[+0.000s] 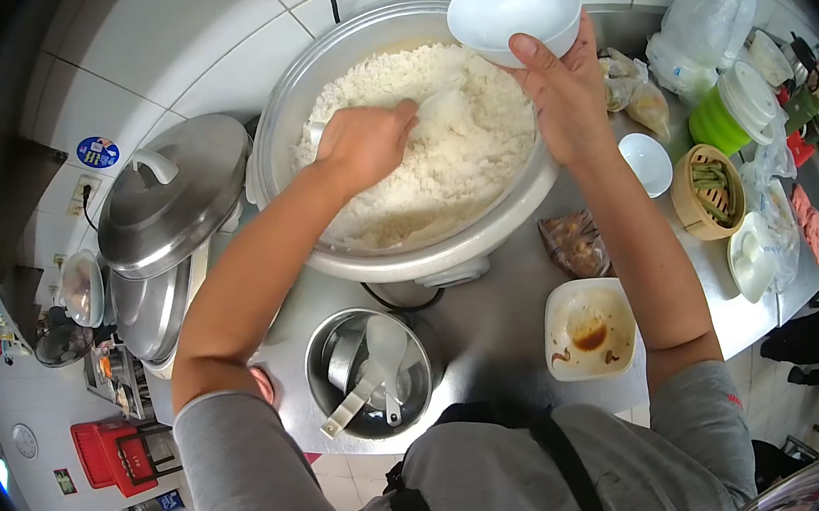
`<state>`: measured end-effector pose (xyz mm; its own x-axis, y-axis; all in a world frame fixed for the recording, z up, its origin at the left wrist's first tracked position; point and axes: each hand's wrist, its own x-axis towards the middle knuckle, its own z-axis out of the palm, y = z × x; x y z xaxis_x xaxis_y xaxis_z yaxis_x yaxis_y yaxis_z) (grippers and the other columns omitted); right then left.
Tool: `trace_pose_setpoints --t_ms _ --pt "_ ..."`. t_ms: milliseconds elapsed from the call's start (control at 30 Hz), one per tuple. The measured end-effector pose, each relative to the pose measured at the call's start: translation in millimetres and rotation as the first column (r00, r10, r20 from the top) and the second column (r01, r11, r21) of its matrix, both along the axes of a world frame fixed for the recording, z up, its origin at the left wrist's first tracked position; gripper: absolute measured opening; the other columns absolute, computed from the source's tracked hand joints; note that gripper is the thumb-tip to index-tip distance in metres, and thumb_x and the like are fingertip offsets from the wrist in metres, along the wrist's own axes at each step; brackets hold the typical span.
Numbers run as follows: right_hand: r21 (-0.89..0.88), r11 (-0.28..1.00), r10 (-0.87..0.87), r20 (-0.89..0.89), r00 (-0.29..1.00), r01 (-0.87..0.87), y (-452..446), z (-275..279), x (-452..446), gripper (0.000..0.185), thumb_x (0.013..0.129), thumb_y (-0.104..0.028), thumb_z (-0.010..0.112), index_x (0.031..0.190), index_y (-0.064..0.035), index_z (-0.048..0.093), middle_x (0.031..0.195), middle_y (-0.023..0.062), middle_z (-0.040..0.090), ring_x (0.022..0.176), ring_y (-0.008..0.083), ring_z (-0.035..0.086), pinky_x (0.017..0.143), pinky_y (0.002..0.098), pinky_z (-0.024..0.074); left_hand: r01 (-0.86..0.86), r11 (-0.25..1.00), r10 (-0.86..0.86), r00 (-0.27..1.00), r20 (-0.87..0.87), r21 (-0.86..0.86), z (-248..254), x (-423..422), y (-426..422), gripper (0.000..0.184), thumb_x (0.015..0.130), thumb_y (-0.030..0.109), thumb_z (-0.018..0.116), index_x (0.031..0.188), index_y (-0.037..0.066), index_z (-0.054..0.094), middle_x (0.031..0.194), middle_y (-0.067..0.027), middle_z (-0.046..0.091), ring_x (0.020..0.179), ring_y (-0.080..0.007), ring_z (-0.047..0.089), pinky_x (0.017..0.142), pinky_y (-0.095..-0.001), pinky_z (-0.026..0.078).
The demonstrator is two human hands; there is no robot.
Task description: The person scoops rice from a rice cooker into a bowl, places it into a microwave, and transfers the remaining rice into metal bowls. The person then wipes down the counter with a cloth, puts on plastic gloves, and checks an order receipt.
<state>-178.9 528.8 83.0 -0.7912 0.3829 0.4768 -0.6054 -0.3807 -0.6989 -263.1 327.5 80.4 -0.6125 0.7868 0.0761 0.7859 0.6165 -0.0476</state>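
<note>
A large rice cooker [270, 160] full of cooked white rice [489, 152] stands before me. My left hand [368, 145] is closed around a white rice paddle [441, 109] over the rice. The paddle's blade lies against the rice, and most of its handle is hidden by my fingers. At the pot's upper right rim, my right hand [564, 90] grips a white bowl [515, 7], tilted so its inside faces me. The thumb presses on the bowl's near edge. No food shows in the bowl.
A metal pot [317, 370] with a paddle and a ladle sits near the front edge. Right of it are a stained tub [559, 364], a bagged food [573, 243], a small bowl [647, 164] and a bamboo steamer [696, 210]. A lidded steel pot [174, 195] stands left.
</note>
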Motion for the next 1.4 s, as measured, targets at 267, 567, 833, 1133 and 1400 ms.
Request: trace_pose_setpoints --t_ms 267,567,833,1133,1400 --pt "0.001 1.000 -0.025 0.036 0.999 0.025 2 3 -8 0.059 0.083 -0.013 0.069 0.129 -0.0034 0.032 0.123 0.0138 0.050 0.115 0.0272 0.053 0.099 0.0468 0.0447 0.192 0.979 -0.185 0.978 0.095 -0.064 9 36 -15 0.016 0.090 0.018 0.052 0.098 0.008 0.062 0.068 -0.0145 0.063 0.062 -0.0311 0.061 0.056 -0.0426 0.048" --pt "-0.339 0.940 0.079 0.114 0.990 -0.036 21 9 -28 0.073 0.086 -0.003 0.059 0.142 -0.0118 0.014 0.129 0.0208 0.039 0.116 0.0357 0.049 0.092 0.0493 0.0491 0.035 0.988 0.014 0.948 -0.318 0.148 -14 -124 24 0.016 0.088 0.012 0.053 0.102 0.011 0.061 0.084 -0.0087 0.068 0.074 -0.0293 0.064 0.065 -0.0415 0.050" --pt "-0.226 0.974 0.032 0.162 0.986 0.005 11 28 -13 0.074 0.085 -0.004 0.061 0.141 -0.0056 0.014 0.129 0.0206 0.039 0.117 0.0358 0.048 0.095 0.0480 0.0484 0.065 0.991 -0.041 0.979 -0.200 0.119 -24 -83 56 0.017 0.092 0.023 0.049 0.101 0.015 0.062 0.074 -0.0109 0.065 0.070 -0.0294 0.063 0.063 -0.0429 0.047" --pt "-0.088 0.996 0.010 0.087 0.996 -0.002 26 6 -34 0.059 0.081 -0.016 0.071 0.125 0.0016 0.035 0.120 0.0161 0.051 0.112 0.0283 0.055 0.095 0.0437 0.0484 0.171 0.985 -0.173 0.979 0.112 0.021 4 9 41 0.018 0.088 0.017 0.050 0.098 0.009 0.062 0.067 -0.0140 0.063 0.062 -0.0309 0.062 0.057 -0.0435 0.048" --pt "-0.054 0.994 -0.086 0.179 0.980 0.097 17 6 -30 0.071 0.084 -0.005 0.062 0.141 -0.0049 0.019 0.126 0.0188 0.046 0.117 0.0292 0.049 0.093 0.0373 0.0495 0.430 0.891 -0.387 0.888 -0.249 0.147 27 -20 0 0.014 0.085 0.011 0.058 0.095 0.013 0.066 0.071 -0.0110 0.065 0.057 -0.0255 0.061 0.050 -0.0373 0.049"
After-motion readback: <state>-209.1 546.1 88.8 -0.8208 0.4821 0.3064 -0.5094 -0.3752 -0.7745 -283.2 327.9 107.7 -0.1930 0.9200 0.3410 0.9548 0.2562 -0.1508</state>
